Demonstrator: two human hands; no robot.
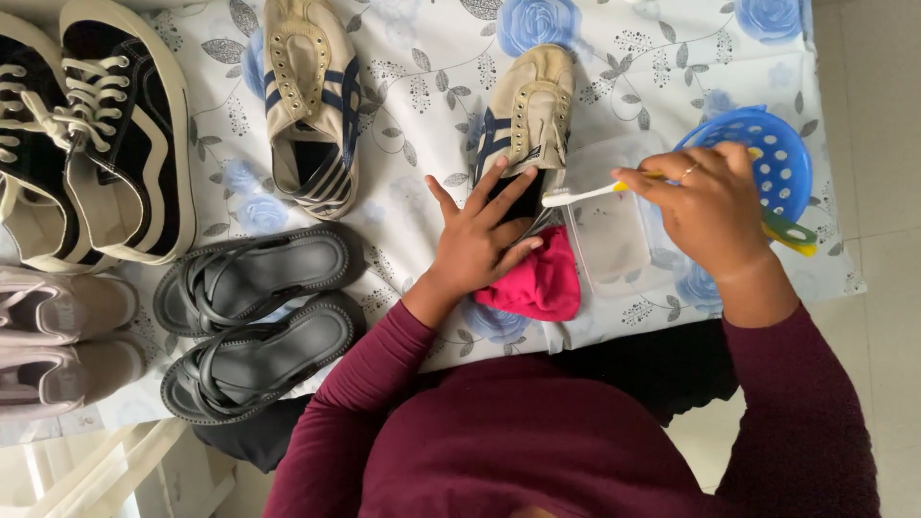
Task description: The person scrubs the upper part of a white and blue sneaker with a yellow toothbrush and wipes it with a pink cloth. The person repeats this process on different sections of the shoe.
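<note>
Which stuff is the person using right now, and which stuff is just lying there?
In use: left hand, beige shoe, right hand, toothbrush, clear tub, pink cloth.
Lying about: other beige shoe, grey sandals, black sneakers, blue basket.

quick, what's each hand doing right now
Left hand: open, fingers spread on the beige sneaker.
Right hand: closed on a toothbrush.

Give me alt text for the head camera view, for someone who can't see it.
Seen from above, a person's left hand steadies a cream sneaker with navy stripes on a floral tablecloth, while the right hand holds a toothbrush over a clear plastic container. A pink cloth, blue basket, grey sandals and black sneakers lie around.
</note>
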